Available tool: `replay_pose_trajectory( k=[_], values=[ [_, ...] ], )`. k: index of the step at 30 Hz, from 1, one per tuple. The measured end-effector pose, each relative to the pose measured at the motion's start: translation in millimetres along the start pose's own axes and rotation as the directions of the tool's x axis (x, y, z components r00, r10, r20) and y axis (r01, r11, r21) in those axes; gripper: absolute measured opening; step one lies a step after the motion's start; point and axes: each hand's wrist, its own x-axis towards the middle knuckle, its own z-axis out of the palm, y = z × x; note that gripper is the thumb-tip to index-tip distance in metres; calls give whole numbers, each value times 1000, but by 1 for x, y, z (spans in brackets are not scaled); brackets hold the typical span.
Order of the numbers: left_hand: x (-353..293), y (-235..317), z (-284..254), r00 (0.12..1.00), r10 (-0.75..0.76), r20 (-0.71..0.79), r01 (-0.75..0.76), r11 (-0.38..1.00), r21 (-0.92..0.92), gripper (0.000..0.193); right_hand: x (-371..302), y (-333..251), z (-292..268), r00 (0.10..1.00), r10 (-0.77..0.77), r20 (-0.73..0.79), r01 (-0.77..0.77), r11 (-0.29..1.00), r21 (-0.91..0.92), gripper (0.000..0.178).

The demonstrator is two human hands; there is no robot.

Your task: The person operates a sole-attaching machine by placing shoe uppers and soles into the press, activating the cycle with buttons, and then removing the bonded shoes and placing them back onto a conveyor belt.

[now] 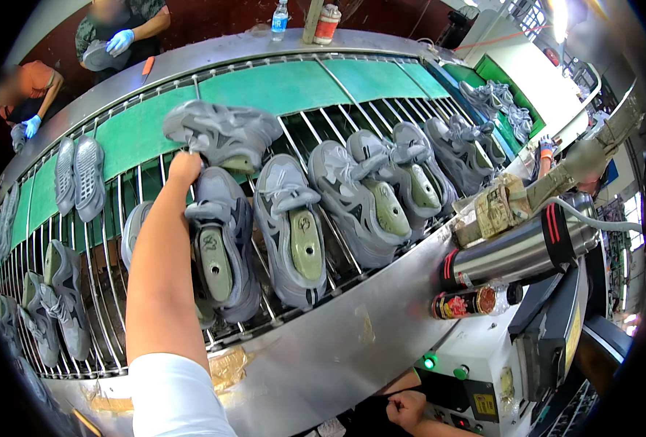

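Observation:
My left hand (185,167) reaches out over the roller conveyor (310,130). It is closed on a grey sneaker (221,131) at the lace area. That sneaker is tilted on its side above the row, with part of a pale green shoe last (240,162) showing in it. Just below my wrist stands another grey sneaker (224,244) with a green last inside, and beside it a further one (290,233). Low in the view, near the machine's front, my right hand (406,409) is curled closed; what it holds, if anything, is hidden.
More lasted sneakers (359,197) line the rollers to the right. Grey soles (89,178) and other shoes (64,306) lie on the left. A steel flask (516,244) and a drink bottle (463,303) rest on the metal edge. Two co-workers (119,40) stand across the line.

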Motion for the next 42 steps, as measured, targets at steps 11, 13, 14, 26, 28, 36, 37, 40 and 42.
replay_pose_trajectory(
  k=[11, 13, 14, 26, 28, 36, 37, 40, 42],
  values=[
    [-154, 145, -311, 903, -65, -425, 0, 989, -151, 26, -56, 63, -9, 977, 169, -127, -164, 985, 48, 3],
    [-237, 144, -366, 907, -218, -360, 51, 906, -421, 28, -63, 69, -9, 964, 241, -110, -237, 970, 43, 3],
    [-282, 156, -400, 857, -494, -148, 161, 529, -833, 29, -61, 61, -12, 961, 264, -78, -261, 964, 44, 5],
    [-577, 278, -446, 942, 67, 329, 331, -18, -943, 16, -93, -122, -23, 280, -841, 463, -950, -172, 262, 76],
    [-581, 312, -441, 827, 432, 359, 375, 52, -926, 18, -113, -119, -50, 431, -777, 459, -886, -268, 378, 77],
    [-583, 441, -397, 270, 960, 80, 101, 55, -993, 26, -219, -74, -164, 900, -336, 276, -406, -420, 812, 82],
    [-585, 457, -395, 257, 965, 52, 94, 28, -995, 29, -234, -71, -175, 930, -283, 234, -340, -418, 843, 83],
    [-600, 511, -392, 138, 987, -88, -119, -72, -990, 31, -276, -65, -199, 985, -134, 106, -154, -425, 892, 85],
    [-626, 552, -406, 124, 931, -343, -449, -256, -856, 37, -300, -63, -209, 999, -40, 16, -31, -419, 907, 87]
  ],
)
